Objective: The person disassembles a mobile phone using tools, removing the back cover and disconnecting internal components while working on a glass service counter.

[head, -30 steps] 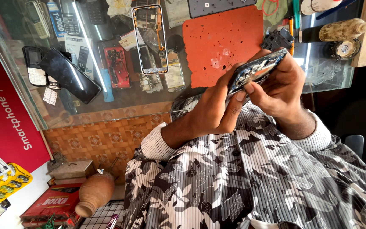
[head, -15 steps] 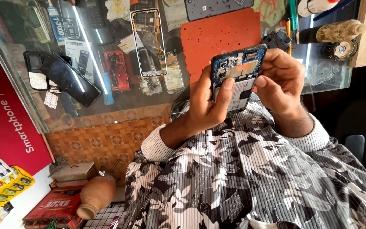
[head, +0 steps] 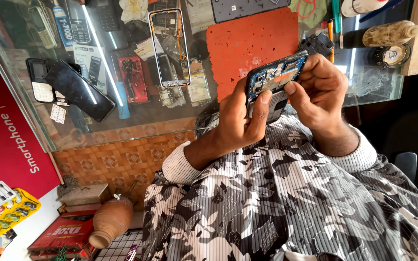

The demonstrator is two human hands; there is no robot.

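opened phone point(head: 274, 82) being held up in both hands, centre right of the frame, above the glass counter point(head: 122, 116).

showing its bare circuit board, back cover off; left hand point(head: 240, 118) clasping the lower edge with the thumb pressing on the board, right hand point(head: 318, 92) gripping the upper end, thumb tip working at the top corner. looking like the inspecting or prying stage; next calling for a steady hold and a fine fingertip touch. lying beyond: orange mat point(head: 247, 43) upper centre, empty phone frame point(head: 169, 48) left of it, black handset point(head: 81, 89) far left.
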